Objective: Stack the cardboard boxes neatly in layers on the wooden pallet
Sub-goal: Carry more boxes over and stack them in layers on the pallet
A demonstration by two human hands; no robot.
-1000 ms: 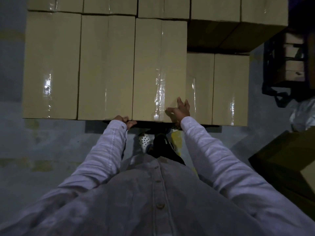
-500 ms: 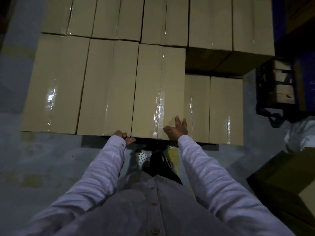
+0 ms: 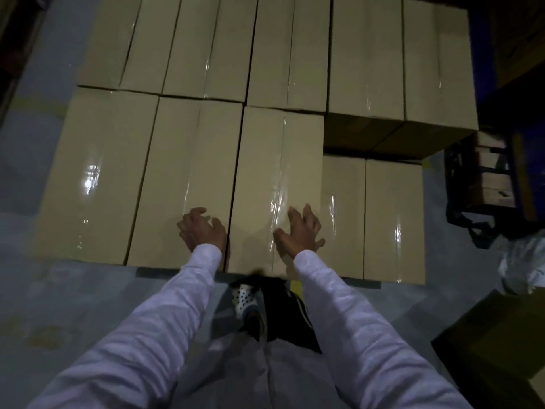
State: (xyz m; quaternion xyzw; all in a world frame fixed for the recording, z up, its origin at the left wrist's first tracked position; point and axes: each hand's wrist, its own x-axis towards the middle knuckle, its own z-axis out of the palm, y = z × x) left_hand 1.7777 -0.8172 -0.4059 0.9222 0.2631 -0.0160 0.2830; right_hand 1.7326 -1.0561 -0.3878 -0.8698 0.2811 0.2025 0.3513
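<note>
Seen from the head camera, the cardboard boxes (image 3: 289, 48) stand taped and packed side by side in rows, filling the far and middle floor. The person's left hand (image 3: 202, 230) lies on the near end of the middle box (image 3: 188, 172), fingers spread and loosely bent. The right hand (image 3: 299, 231), fingers splayed, lies on the neighbouring box (image 3: 265, 160) to its right. Just right of that, two lower boxes (image 3: 392, 216) sit one layer down.
</note>
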